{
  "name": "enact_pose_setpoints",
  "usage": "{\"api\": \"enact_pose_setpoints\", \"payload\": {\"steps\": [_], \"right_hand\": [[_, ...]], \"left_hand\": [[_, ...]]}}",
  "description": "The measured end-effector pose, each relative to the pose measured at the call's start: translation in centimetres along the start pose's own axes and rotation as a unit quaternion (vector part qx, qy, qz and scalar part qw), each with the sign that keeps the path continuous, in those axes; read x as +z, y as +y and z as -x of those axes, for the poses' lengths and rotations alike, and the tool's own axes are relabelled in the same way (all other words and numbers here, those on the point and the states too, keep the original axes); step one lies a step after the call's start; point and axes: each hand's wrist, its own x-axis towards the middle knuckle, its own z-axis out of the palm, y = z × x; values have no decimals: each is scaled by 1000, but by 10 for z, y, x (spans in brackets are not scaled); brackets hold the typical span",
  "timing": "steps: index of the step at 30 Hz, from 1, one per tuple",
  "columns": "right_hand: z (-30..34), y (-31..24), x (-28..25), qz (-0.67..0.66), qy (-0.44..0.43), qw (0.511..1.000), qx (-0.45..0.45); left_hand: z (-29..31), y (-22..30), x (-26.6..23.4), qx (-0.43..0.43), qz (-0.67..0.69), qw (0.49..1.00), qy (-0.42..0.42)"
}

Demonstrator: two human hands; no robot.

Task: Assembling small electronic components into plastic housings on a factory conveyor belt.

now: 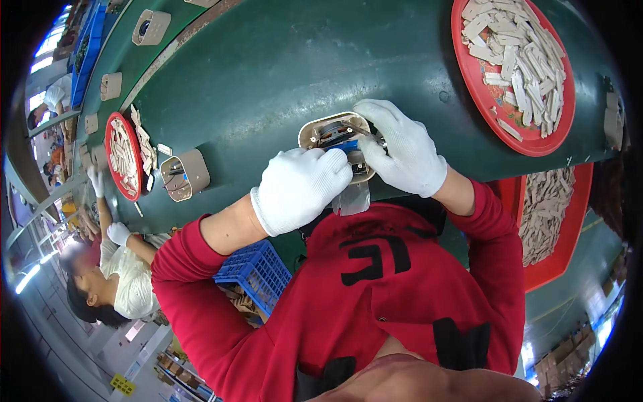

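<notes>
A beige oval casing (pixel 309 139) stands with its open side up on the green table, near my body. Inside it show a round dark part, wiring and a blue piece (pixel 343 146). My left hand (pixel 305 187), in a white knit glove, is closed on the casing's near left side, fingertips by the blue piece. Gloved too, my right hand (pixel 405 151) pinches a thin, dark metal tool (pixel 362 130) whose tip reaches into the casing; its exact kind is partly hidden. A clear plastic flap (pixel 353 199) hangs at the casing's near edge.
Red trays of flat off-white strips stand at far right (pixel 568 110), left (pixel 109 151) and lower right (pixel 569 248). Another beige casing (pixel 195 173) sits to the left. Further casings line the belt (pixel 174 27) beyond. A co-worker (pixel 134 288) works at left; a blue crate (pixel 258 271) is below.
</notes>
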Motion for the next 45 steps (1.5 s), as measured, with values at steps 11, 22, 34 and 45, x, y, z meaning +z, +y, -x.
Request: {"api": "enact_pose_setpoints", "payload": {"steps": [11, 22, 34, 45], "right_hand": [[2, 2, 0, 3, 1, 1000, 4], [-2, -4, -5, -2, -16, 1000, 19], [-4, -8, -6, 0, -36, 997, 73], [0, -1, 4, 2, 22, 1000, 1]], "left_hand": [[-1, -2, -5, -5, -3, 1000, -24], [-7, -5, 0, -4, 14, 999, -32], [-3, -1, 10, -29, 11, 999, 23], [16, 12, 1, -76, 16, 993, 86]]}}
